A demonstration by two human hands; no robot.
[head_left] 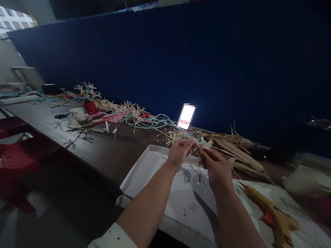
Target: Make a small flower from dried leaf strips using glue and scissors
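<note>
Both hands meet over a white cardboard box lid (145, 168). My left hand (179, 152) is closed in a pinch on a pale strip that looks like husk. My right hand (218, 167) is closed around the base of a pale husk flower (206, 143), whose petals show above the fingers. A thin twig-like piece hangs below the hands over the lid; its upper end is hidden by the fingers. Right of my right forearm lies a yellow glue gun (270, 214) with a red trigger, on a whitish sheet.
Dried husks (243, 153) lie behind my right hand. A lit phone (186, 116) leans against the blue partition (165, 58). Leftward along the table are pale blue cords (157, 121), husk flowers (132, 110), a red pot (90, 107), a white cup (78, 114) and scissors (61, 116).
</note>
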